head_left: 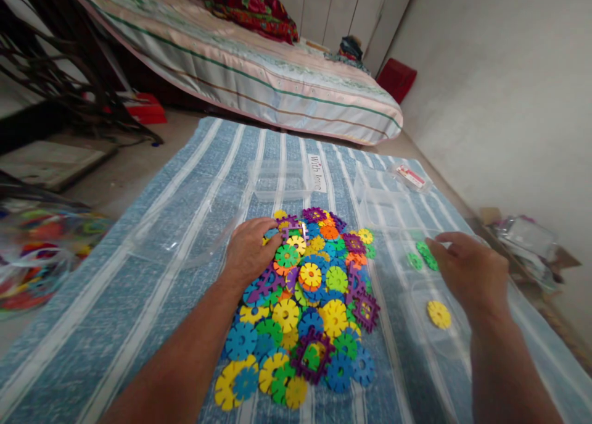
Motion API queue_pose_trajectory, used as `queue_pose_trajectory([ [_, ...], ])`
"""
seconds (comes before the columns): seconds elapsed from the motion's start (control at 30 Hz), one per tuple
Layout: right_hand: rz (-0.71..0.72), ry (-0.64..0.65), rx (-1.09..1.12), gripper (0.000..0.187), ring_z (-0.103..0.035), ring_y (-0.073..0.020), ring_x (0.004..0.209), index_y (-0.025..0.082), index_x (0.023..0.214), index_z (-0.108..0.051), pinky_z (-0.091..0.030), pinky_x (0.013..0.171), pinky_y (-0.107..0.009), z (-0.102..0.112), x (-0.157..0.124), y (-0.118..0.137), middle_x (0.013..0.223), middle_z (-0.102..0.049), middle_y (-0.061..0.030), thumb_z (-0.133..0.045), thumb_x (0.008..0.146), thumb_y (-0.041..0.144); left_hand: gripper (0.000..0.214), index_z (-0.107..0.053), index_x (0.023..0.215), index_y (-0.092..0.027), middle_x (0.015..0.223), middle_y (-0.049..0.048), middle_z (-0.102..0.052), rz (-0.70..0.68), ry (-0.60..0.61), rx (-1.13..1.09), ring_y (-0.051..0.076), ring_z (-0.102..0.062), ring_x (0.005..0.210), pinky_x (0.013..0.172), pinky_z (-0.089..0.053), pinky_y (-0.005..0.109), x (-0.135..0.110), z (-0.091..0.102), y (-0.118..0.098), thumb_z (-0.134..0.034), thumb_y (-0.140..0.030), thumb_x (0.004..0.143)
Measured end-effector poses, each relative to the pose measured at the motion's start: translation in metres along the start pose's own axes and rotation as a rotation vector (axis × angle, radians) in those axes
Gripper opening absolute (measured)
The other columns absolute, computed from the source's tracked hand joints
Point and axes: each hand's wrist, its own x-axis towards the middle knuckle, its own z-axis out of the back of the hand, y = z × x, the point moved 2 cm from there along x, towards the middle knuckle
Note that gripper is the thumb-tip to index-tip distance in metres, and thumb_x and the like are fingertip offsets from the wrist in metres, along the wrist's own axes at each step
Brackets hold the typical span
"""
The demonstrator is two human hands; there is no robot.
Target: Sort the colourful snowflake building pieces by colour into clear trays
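Observation:
A heap of plastic gear-shaped discs (309, 300), in yellow, blue, green, orange and purple, lies on a blue striped mat (152, 288). My left hand (250, 251) rests palm down on the heap's upper left edge, fingers curled into the pieces; what it grips is hidden. My right hand (467, 273) hovers over clear plastic trays to the right, fingers loosely bent near green discs (422, 256) in one tray. A single yellow disc (438, 314) lies in a nearer tray below that hand.
More clear trays (282, 180) sit at the mat's far side, one with a small packet (411, 176). A bag of coloured pieces (32, 251) lies at the left. A bed (259, 66) stands beyond the mat, a wall on the right.

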Motion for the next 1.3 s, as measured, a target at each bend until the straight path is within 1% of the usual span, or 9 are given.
queue_pose_trajectory([
  [0.2, 0.252, 0.319, 0.353, 0.029, -0.051, -0.0127, 0.046, 0.021, 0.081, -0.067, -0.032, 0.050, -0.024, -0.030, -0.046, 0.046, 0.052, -0.059, 0.0022, -0.051, 0.081, 0.045, 0.035, -0.066, 0.099, -0.016, 0.109, 0.0102, -0.068, -0.006, 0.003, 0.005, 0.026, -0.059, 0.105, 0.098, -0.042, 0.041, 0.001, 0.000, 0.000, -0.044, -0.036, 0.081],
  [0.3, 0.398, 0.479, 0.394, 0.023, -0.053, -0.0118, 0.049, 0.022, 0.087, -0.068, -0.032, 0.051, -0.023, -0.040, -0.065, 0.074, 0.056, -0.061, 0.0025, -0.051, 0.084, 0.038, 0.034, -0.066, 0.099, -0.017, 0.108, 0.0096, -0.068, -0.014, -0.001, 0.009, 0.026, -0.060, 0.105, 0.097, -0.043, 0.041, 0.001, 0.000, 0.000, -0.044, -0.035, 0.081],
  [0.4, 0.542, 0.583, 0.321, 0.020, -0.056, -0.0124, 0.052, 0.024, 0.092, -0.067, -0.031, 0.052, -0.023, -0.042, -0.079, 0.099, 0.059, -0.064, 0.0025, -0.054, 0.083, 0.037, 0.034, -0.066, 0.098, -0.016, 0.108, 0.0098, -0.068, -0.010, -0.009, 0.008, 0.026, -0.060, 0.105, 0.098, -0.042, 0.041, 0.000, -0.001, 0.000, -0.044, -0.035, 0.081],
  [0.53, 0.630, 0.572, 0.102, 0.023, -0.061, -0.0166, 0.058, 0.024, 0.093, -0.066, -0.025, 0.050, -0.025, -0.042, -0.090, 0.123, 0.066, -0.069, -0.0011, -0.055, 0.084, 0.042, 0.034, -0.066, 0.098, -0.016, 0.108, 0.0104, -0.068, -0.013, -0.005, 0.001, 0.025, -0.059, 0.106, 0.098, -0.042, 0.040, 0.000, 0.000, 0.000, -0.044, -0.034, 0.080],
  [0.63, 0.655, 0.548, 0.031, 0.020, -0.064, -0.0174, 0.060, 0.024, 0.091, -0.064, -0.023, 0.049, -0.025, -0.045, -0.097, 0.131, 0.068, -0.070, -0.0018, -0.052, 0.087, 0.038, 0.034, -0.066, 0.098, -0.016, 0.109, 0.0105, -0.068, -0.014, -0.001, 0.000, 0.025, -0.059, 0.106, 0.098, -0.042, 0.040, 0.000, 0.001, 0.000, -0.044, -0.035, 0.080],
  [0.8, 0.729, 0.489, 0.121, 0.015, -0.063, -0.0139, 0.058, 0.024, 0.091, -0.062, -0.022, 0.048, -0.025, -0.051, -0.106, 0.127, 0.069, -0.070, 0.0014, -0.048, 0.088, 0.028, 0.035, -0.066, 0.100, -0.015, 0.109, 0.0113, -0.067, -0.003, 0.002, 0.011, 0.026, -0.059, 0.107, 0.099, -0.042, 0.041, 0.000, 0.001, 0.001, -0.045, -0.035, 0.080],
  [1.0, 0.754, 0.384, 0.258, 0.019, -0.059, -0.0109, 0.054, 0.020, 0.081, -0.063, -0.027, 0.050, -0.021, -0.051, -0.113, 0.118, 0.063, -0.066, 0.0001, -0.045, 0.088, 0.019, 0.035, -0.066, 0.099, -0.015, 0.109, 0.0112, -0.067, -0.007, -0.002, 0.015, 0.027, -0.059, 0.106, 0.099, -0.042, 0.042, 0.002, 0.000, 0.004, -0.045, -0.037, 0.081],
  [1.13, 0.698, 0.388, 0.440, 0.024, -0.058, -0.0100, 0.057, 0.019, 0.076, -0.063, -0.034, 0.055, -0.018, -0.040, -0.106, 0.108, 0.062, -0.064, -0.0002, -0.044, 0.090, 0.023, 0.035, -0.066, 0.098, -0.016, 0.108, 0.0105, -0.068, -0.017, -0.003, 0.010, 0.026, -0.060, 0.105, 0.098, -0.043, 0.041, 0.002, 0.000, 0.005, -0.044, -0.037, 0.080],
  [1.3, 0.532, 0.381, 0.489, 0.029, -0.047, -0.0079, 0.046, 0.018, 0.070, -0.062, -0.028, 0.048, -0.019, -0.026, -0.078, 0.084, 0.052, -0.054, 0.0023, -0.047, 0.090, 0.033, 0.035, -0.066, 0.097, -0.016, 0.108, 0.0111, -0.068, -0.002, 0.009, 0.011, 0.026, -0.059, 0.106, 0.098, -0.042, 0.042, 0.002, 0.001, 0.003, -0.044, -0.036, 0.080],
])
